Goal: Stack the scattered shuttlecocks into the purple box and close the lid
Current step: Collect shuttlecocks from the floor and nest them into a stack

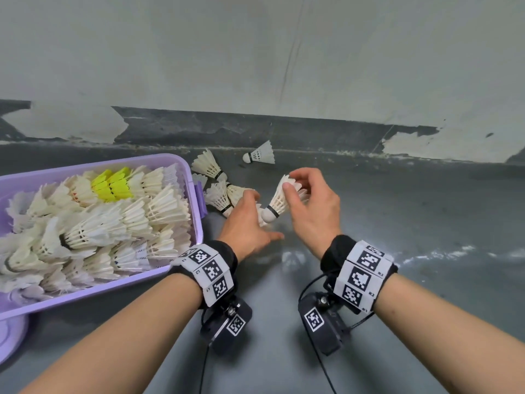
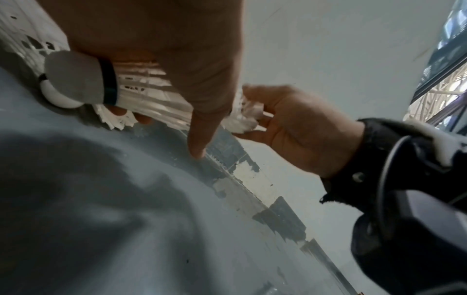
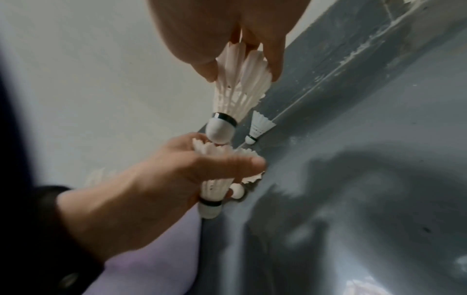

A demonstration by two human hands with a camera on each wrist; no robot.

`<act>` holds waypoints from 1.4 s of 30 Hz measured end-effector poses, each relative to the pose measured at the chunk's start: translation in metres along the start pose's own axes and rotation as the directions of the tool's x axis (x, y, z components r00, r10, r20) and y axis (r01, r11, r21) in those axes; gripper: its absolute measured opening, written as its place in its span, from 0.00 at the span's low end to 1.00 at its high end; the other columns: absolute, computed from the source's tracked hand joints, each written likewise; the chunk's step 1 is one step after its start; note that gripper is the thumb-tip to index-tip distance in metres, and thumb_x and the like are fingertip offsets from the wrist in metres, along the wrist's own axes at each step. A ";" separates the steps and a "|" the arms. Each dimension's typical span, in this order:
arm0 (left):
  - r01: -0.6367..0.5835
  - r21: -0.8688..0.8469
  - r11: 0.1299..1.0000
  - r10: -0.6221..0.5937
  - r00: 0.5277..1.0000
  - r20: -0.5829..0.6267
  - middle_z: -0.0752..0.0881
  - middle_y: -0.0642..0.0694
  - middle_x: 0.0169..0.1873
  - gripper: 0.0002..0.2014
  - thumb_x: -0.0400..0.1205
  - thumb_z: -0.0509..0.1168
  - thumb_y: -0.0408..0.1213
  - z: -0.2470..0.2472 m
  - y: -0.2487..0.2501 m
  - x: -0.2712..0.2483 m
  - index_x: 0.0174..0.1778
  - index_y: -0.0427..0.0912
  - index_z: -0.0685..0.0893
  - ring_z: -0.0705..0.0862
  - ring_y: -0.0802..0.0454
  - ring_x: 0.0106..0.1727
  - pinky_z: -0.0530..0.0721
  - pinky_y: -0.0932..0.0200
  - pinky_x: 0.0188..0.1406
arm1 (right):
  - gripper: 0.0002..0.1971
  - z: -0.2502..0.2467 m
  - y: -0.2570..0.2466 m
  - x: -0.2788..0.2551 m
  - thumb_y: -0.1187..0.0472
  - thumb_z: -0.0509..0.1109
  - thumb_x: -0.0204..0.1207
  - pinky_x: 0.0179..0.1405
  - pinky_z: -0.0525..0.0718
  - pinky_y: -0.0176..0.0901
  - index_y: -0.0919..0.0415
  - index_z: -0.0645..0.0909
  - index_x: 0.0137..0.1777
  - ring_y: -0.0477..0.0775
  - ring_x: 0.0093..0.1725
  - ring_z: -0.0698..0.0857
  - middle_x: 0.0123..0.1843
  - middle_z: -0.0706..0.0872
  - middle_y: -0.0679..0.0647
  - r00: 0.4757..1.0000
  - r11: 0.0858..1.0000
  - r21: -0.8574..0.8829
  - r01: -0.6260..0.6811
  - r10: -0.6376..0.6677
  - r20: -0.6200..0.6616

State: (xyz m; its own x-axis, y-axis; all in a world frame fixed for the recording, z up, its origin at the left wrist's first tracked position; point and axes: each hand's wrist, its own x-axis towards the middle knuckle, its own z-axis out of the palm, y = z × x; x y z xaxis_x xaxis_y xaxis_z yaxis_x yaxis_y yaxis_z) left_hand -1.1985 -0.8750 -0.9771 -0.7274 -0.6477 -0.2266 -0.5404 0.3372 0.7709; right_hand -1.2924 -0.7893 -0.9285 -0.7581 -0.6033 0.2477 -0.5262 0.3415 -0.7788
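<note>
The purple box (image 1: 199,226) sits on the floor at the left, lid off, piled with white shuttlecocks and a few yellow ones (image 1: 112,184). To its right my right hand (image 1: 294,179) pinches the feather end of a white shuttlecock (image 1: 279,199) (image 3: 237,89), cork pointing down. That cork hangs just over the feather mouth of a second shuttlecock (image 3: 215,189), which my left hand (image 1: 250,207) (image 3: 202,165) grips with thumb and fingers curled round it. Several loose shuttlecocks (image 1: 218,196) lie between the box and the wall, one (image 1: 260,155) (image 3: 260,125) apart by the skirting.
A grey wall with a dark, peeling skirting (image 1: 255,129) runs close behind the loose shuttlecocks. A purple rounded piece (image 1: 11,334) shows at the lower left, below the box. Grey floor (image 1: 426,223) stretches to the right.
</note>
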 end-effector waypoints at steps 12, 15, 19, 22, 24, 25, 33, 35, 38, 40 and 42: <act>-0.031 -0.189 0.982 0.009 0.993 -0.119 0.82 0.49 0.49 0.22 0.73 0.71 0.45 -0.024 0.001 -0.006 0.59 0.47 0.70 0.82 0.46 0.47 0.84 0.45 0.47 | 0.04 0.028 -0.070 -0.002 0.58 0.66 0.79 0.47 0.81 0.45 0.57 0.79 0.49 0.52 0.42 0.84 0.41 0.86 0.50 0.979 0.974 -0.199 0.105 -0.066 0.191; -0.030 -0.150 0.988 -0.008 0.969 -0.246 0.82 0.46 0.43 0.14 0.78 0.56 0.51 -0.032 -0.003 0.002 0.52 0.45 0.74 0.82 0.46 0.42 0.81 0.50 0.38 | 0.06 0.044 -0.074 -0.004 0.54 0.62 0.80 0.45 0.84 0.50 0.55 0.77 0.47 0.56 0.40 0.85 0.41 0.87 0.55 0.958 0.980 -0.199 0.021 0.037 0.284; 0.032 -0.096 0.995 -0.057 0.960 -0.275 0.81 0.44 0.49 0.16 0.78 0.64 0.43 -0.033 -0.011 0.003 0.60 0.45 0.73 0.82 0.44 0.47 0.80 0.51 0.42 | 0.14 0.061 -0.067 0.009 0.50 0.56 0.82 0.44 0.83 0.50 0.57 0.77 0.41 0.57 0.38 0.84 0.39 0.86 0.58 0.960 0.987 -0.077 -0.142 0.157 0.233; 0.070 -0.051 0.996 -0.082 0.950 -0.301 0.80 0.43 0.52 0.25 0.72 0.73 0.45 -0.043 -0.031 0.000 0.62 0.48 0.73 0.81 0.43 0.51 0.81 0.50 0.48 | 0.16 0.070 -0.039 0.039 0.52 0.56 0.82 0.41 0.85 0.46 0.56 0.78 0.36 0.55 0.34 0.86 0.35 0.86 0.56 0.921 0.929 0.065 -0.366 0.351 0.171; 0.101 -0.036 0.994 -0.108 0.935 -0.339 0.80 0.44 0.52 0.26 0.71 0.75 0.47 -0.058 -0.049 -0.002 0.62 0.48 0.74 0.82 0.42 0.52 0.82 0.50 0.51 | 0.12 0.077 -0.011 0.058 0.50 0.56 0.76 0.49 0.87 0.51 0.50 0.79 0.39 0.58 0.41 0.88 0.41 0.88 0.56 0.870 0.896 -0.033 -0.442 0.438 0.225; 0.123 -0.050 0.991 -0.133 0.928 -0.348 0.80 0.44 0.52 0.27 0.70 0.75 0.47 -0.066 -0.057 -0.003 0.62 0.48 0.74 0.82 0.43 0.53 0.82 0.50 0.53 | 0.13 0.080 -0.001 0.065 0.47 0.55 0.71 0.54 0.86 0.54 0.48 0.80 0.45 0.60 0.45 0.88 0.47 0.89 0.56 0.837 0.887 -0.106 -0.449 0.460 0.298; 0.220 -0.187 0.958 -0.273 0.898 -0.345 0.83 0.58 0.44 0.26 0.65 0.82 0.46 -0.081 -0.070 -0.021 0.52 0.54 0.75 0.81 0.67 0.45 0.74 0.79 0.37 | 0.22 0.115 0.025 0.080 0.46 0.64 0.75 0.53 0.81 0.42 0.55 0.81 0.65 0.58 0.54 0.84 0.64 0.85 0.57 0.709 0.904 -0.332 -0.269 0.419 0.567; 0.244 -0.230 0.942 -0.317 0.872 -0.374 0.83 0.61 0.42 0.27 0.64 0.82 0.45 -0.081 -0.068 -0.021 0.52 0.54 0.74 0.80 0.70 0.43 0.73 0.79 0.36 | 0.15 0.114 0.024 0.085 0.56 0.67 0.76 0.49 0.76 0.37 0.58 0.84 0.60 0.59 0.55 0.84 0.61 0.86 0.58 0.757 0.889 -0.276 -0.364 0.455 0.468; 0.282 -0.217 0.934 -0.347 0.860 -0.375 0.83 0.59 0.44 0.27 0.65 0.82 0.45 -0.079 -0.061 -0.019 0.53 0.52 0.74 0.80 0.69 0.44 0.72 0.77 0.38 | 0.14 0.102 0.011 0.091 0.67 0.61 0.77 0.45 0.73 0.33 0.56 0.80 0.59 0.53 0.48 0.80 0.57 0.85 0.56 0.853 0.893 0.001 -0.451 0.430 0.296; 0.317 -0.191 0.929 -0.367 0.854 -0.368 0.83 0.56 0.47 0.28 0.64 0.82 0.46 -0.077 -0.058 -0.014 0.54 0.51 0.75 0.81 0.64 0.46 0.74 0.72 0.42 | 0.13 0.093 -0.004 0.089 0.68 0.59 0.78 0.39 0.75 0.29 0.52 0.76 0.58 0.46 0.43 0.82 0.50 0.83 0.49 0.920 0.917 0.190 -0.351 0.301 0.251; 0.334 -0.180 0.925 -0.378 0.857 -0.352 0.83 0.55 0.48 0.29 0.63 0.82 0.48 -0.077 -0.056 -0.006 0.55 0.51 0.76 0.83 0.59 0.49 0.77 0.67 0.48 | 0.16 0.087 -0.019 0.081 0.69 0.60 0.79 0.38 0.75 0.18 0.47 0.73 0.60 0.32 0.43 0.81 0.47 0.81 0.38 0.931 0.934 0.294 -0.205 0.093 0.352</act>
State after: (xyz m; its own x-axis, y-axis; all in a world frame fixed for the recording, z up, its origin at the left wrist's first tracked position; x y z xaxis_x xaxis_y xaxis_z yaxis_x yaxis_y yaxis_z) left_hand -1.1311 -0.9422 -0.9731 -0.2703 -0.9224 -0.2760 -0.6672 -0.0272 0.7443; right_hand -1.3103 -0.9074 -0.9440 -0.6196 -0.7837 -0.0449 -0.2230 0.2306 -0.9472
